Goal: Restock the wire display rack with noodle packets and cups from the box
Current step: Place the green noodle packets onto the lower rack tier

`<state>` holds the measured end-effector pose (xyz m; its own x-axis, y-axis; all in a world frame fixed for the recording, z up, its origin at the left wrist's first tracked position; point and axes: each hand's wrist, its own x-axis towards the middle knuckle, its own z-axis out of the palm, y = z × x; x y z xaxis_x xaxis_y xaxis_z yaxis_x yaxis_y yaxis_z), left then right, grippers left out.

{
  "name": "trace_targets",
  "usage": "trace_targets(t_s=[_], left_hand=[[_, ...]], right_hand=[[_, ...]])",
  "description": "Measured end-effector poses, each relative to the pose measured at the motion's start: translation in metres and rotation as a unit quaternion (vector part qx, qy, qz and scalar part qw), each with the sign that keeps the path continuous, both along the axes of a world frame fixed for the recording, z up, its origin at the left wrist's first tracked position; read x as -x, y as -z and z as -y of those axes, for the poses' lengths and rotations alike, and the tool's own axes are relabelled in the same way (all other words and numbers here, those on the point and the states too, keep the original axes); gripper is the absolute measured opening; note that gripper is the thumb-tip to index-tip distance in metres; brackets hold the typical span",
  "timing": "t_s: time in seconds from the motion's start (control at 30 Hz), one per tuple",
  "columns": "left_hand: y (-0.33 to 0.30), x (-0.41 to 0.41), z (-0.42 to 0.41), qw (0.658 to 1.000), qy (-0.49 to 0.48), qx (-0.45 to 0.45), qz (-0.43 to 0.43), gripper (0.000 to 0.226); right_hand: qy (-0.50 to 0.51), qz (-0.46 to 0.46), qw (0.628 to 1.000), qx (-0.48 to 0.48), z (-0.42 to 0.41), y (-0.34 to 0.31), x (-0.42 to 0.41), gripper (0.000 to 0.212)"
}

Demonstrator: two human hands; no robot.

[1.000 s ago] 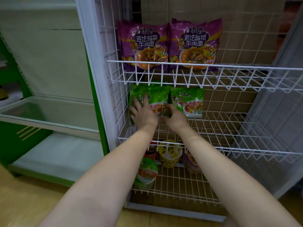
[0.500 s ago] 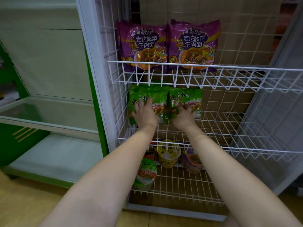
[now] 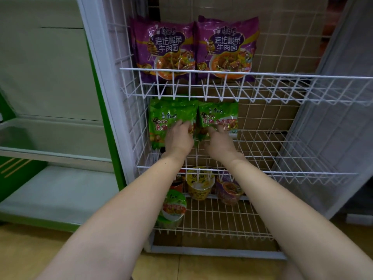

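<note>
Two green noodle packets [image 3: 173,116] stand upright, long axis vertical, on the wire rack's middle shelf [image 3: 262,174]; the left hand [image 3: 178,138] and right hand [image 3: 219,142] pinch their lower edges. Purple packets [image 3: 193,47] above, cups [image 3: 198,184] below.

On the middle shelf of the wire rack [image 3: 302,174], the left green packet [image 3: 171,116] is touched by the left hand [image 3: 178,138] and the right green packet [image 3: 219,116] by the right hand [image 3: 219,141]. Two purple packets [image 3: 193,47] are stood above; cups [image 3: 199,185] are seen below.
</note>
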<state>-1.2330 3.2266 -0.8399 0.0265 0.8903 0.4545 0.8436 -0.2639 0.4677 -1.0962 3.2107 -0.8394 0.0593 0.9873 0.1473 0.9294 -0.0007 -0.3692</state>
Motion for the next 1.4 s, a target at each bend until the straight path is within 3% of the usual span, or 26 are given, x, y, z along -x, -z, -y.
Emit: trace_targets(t_s=[0.2,0.37,0.57,0.77,0.87,1.0,1.13,1.23,1.4], left_hand=[[-0.001,-0.005,0.005,1.0,-0.016,-0.009,-0.017,0.012],[-0.001,-0.024,0.004,0.996,-0.008,-0.004,-0.09,0.014],[0.01,-0.012,-0.006,0.997,-0.069,0.01,-0.029,0.022],[0.004,-0.02,0.0,0.963,-0.058,0.169,-0.204,0.042],[-0.028,-0.027,0.013,0.935,-0.043,0.291,-0.2,0.037],[-0.079,-0.025,0.052,0.907,-0.021,0.364,-0.209,0.031],[-0.14,-0.034,0.108,0.886,0.041,0.408,-0.217,0.054],[-0.191,-0.054,0.147,0.878,0.096,0.416,-0.217,0.058],[-0.279,-0.092,0.205,0.88,0.161,0.408,-0.185,0.027]], right_hand=[[0.033,-0.066,0.997,-0.003,0.0,0.002,0.003,0.054],[0.002,-0.045,0.999,0.004,-0.007,0.014,0.002,0.058],[0.029,-0.055,0.998,0.019,-0.019,0.03,-0.013,0.053],[0.033,-0.12,0.989,0.081,-0.002,0.007,0.003,0.047],[0.031,-0.107,0.985,0.129,0.014,-0.018,0.001,0.035],[0.056,-0.123,0.97,0.202,0.052,-0.064,-0.01,0.047],[0.078,-0.159,0.958,0.226,0.101,-0.116,-0.027,0.04],[0.105,-0.184,0.946,0.245,0.145,-0.165,-0.038,0.044],[0.166,-0.224,0.931,0.234,0.222,-0.252,-0.069,0.034]])
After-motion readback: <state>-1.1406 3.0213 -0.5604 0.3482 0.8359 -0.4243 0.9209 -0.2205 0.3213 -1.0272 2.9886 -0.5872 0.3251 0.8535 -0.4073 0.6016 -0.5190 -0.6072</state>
